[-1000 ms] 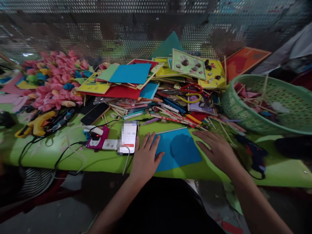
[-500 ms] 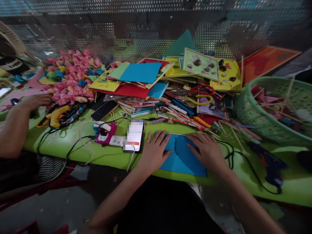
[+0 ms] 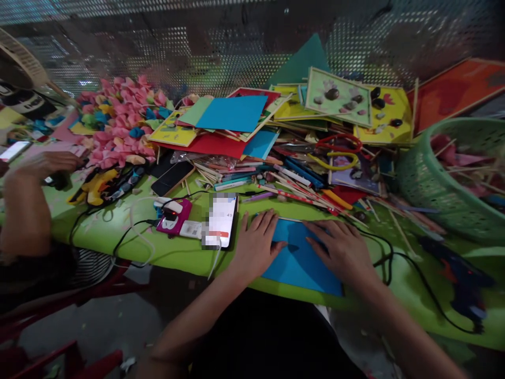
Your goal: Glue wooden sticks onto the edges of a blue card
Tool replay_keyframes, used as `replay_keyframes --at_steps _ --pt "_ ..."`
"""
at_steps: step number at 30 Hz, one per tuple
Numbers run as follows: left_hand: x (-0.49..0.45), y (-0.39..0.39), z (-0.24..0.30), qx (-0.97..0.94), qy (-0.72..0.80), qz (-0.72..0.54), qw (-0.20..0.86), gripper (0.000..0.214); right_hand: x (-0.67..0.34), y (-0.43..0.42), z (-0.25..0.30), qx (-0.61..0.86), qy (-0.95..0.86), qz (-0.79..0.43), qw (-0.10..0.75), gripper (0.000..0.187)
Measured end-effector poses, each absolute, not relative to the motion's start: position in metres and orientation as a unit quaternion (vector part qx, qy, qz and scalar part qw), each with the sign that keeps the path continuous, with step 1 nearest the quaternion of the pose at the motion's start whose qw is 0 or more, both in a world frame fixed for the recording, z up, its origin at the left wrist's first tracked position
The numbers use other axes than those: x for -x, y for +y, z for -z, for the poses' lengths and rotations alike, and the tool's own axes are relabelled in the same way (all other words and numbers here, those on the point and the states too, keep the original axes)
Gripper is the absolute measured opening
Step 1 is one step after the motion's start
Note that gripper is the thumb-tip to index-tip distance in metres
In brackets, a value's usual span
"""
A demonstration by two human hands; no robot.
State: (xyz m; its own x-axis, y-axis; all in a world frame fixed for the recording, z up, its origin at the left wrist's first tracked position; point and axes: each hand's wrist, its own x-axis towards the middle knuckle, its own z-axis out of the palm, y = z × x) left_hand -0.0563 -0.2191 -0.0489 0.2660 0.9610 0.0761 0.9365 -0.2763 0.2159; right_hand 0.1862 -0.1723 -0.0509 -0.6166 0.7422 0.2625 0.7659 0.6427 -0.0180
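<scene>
A blue sheet of card (image 3: 303, 263) lies flat on the green tabletop in front of me. Along its far edge runs a thin pale stick (image 3: 291, 219), its ends covered by my fingers. My left hand (image 3: 258, 245) rests on the sheet's left side, fingers stretched out and thumb pointing inward. On the right side lies my right hand (image 3: 339, 247), its fingers also extended towards the far edge. Both hands press down from above. Just left of my left hand is a lit phone (image 3: 221, 223) with a white cable.
Behind the sheet lie pens and sticks (image 3: 292, 192), scissors (image 3: 335, 158) and stone-decorated cards (image 3: 337, 100). A green basket (image 3: 430, 173) and a glue gun (image 3: 457, 279) are at right. A purple power adapter (image 3: 173, 218), cables, pink paper flowers (image 3: 126, 116) and another person's hand (image 3: 47, 163) are left.
The view has shifted slightly, so most things sit a little differently in frame. Both my hands stay on the blue card. The other person's hand at left has shifted slightly.
</scene>
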Motion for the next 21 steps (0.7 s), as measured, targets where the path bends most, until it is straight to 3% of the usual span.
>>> replay_keyframes --at_steps 9,21 --pt "0.069 -0.223 0.053 -0.717 0.669 -0.187 0.060 0.048 -0.190 -0.175 0.058 0.421 -0.891 0.053 0.163 0.042" --pt "0.067 -0.222 0.049 -0.740 0.654 -0.148 0.056 0.044 -0.188 -0.173 0.064 0.414 -0.899 0.022 0.141 0.044"
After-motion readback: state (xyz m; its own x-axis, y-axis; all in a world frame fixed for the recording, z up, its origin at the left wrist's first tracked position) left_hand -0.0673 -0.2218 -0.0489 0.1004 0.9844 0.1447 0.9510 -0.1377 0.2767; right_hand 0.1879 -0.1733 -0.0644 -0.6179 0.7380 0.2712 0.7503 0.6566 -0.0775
